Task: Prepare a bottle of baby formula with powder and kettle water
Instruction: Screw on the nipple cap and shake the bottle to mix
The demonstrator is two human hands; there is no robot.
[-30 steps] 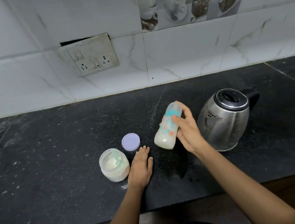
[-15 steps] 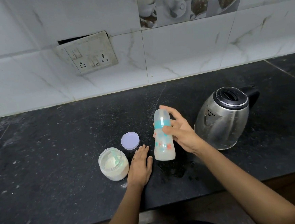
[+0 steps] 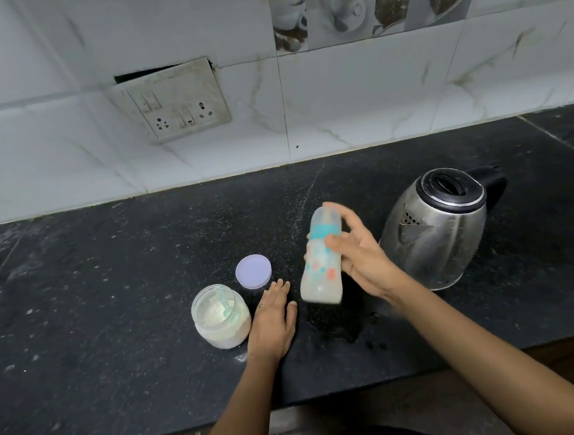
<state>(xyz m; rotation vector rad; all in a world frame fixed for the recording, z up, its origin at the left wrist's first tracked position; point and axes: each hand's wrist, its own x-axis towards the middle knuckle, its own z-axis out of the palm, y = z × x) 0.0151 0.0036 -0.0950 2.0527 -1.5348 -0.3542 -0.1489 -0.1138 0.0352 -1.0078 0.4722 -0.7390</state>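
Clasping cyl. bottle (image 3: 318, 280), prob. plastic.

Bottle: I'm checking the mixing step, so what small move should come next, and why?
Probably shake the bottle with the right hand. It is capped, gripped tilted and seemingly off the counter, with milky liquid inside. Blur hides whether it is fully mixed, so a shake seems the safe step.

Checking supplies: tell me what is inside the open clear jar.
The clear round plastic jar holds cream-white powder with a pale green scoop on it; anything beneath the powder's surface is hidden.
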